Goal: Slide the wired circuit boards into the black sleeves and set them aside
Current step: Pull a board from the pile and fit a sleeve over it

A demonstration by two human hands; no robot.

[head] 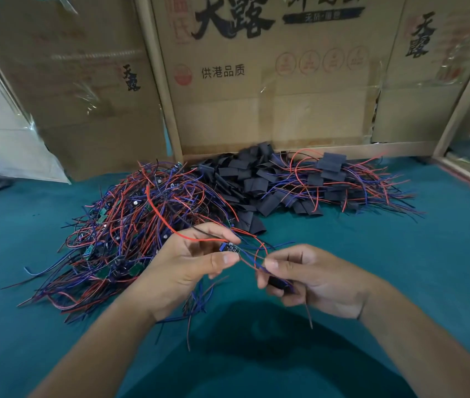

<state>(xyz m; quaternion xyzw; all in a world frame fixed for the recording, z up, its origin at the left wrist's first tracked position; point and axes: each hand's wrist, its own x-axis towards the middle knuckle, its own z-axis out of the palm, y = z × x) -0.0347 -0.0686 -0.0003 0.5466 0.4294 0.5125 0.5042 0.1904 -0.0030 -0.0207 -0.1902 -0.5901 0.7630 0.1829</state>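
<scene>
My left hand [190, 262] pinches a small wired circuit board [229, 247] between thumb and fingers above the teal surface. Red and blue wires loop from the board to my right hand [308, 278], which pinches them at the fingertips. A black sleeve [278, 282] sits curled in that same hand's fingers, partly hidden. A tangled pile of wired boards [130, 222] lies to the left. Loose black sleeves [245, 179] are heaped behind the hands. Sleeved boards with wires [348, 179] lie at the back right.
A teal cloth [400, 268] covers the work surface. Cardboard box walls [271, 104] with printed characters stand along the back edge. A white sheet [1, 133] leans at the far left. Wood framing [463, 104] borders the right side.
</scene>
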